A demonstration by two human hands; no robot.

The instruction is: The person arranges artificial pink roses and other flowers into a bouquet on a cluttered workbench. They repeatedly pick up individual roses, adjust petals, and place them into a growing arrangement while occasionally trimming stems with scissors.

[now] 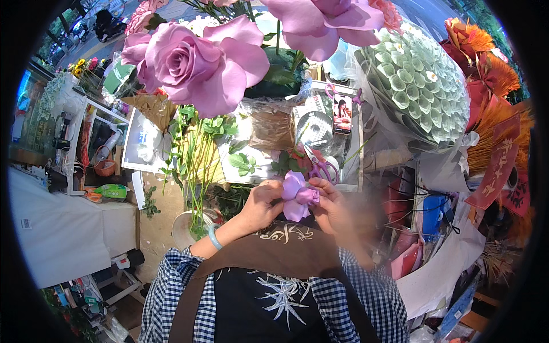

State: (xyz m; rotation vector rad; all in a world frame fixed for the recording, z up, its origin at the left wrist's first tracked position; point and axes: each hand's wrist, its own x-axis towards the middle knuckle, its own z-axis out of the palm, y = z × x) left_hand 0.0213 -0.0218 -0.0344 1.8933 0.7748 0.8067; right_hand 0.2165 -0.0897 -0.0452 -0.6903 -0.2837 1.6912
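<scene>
1. Left hand (260,207) and right hand (331,208) both pinch a small soft lilac rose bloom (296,196) near the chest; its thin petals could tear or bruise under the fingers.
2. Stem hidden; right forearm blurred.
3. Farther off, pink-handled scissors (321,166) lie half buried among green leaves (243,162).

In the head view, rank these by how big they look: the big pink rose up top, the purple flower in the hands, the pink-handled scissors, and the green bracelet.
1. Big pink rose, though nearness to the camera inflates it.
2. Purple flower, held by left hand and right hand.
3. Pink-handled scissors.
4. Green bracelet.
</scene>
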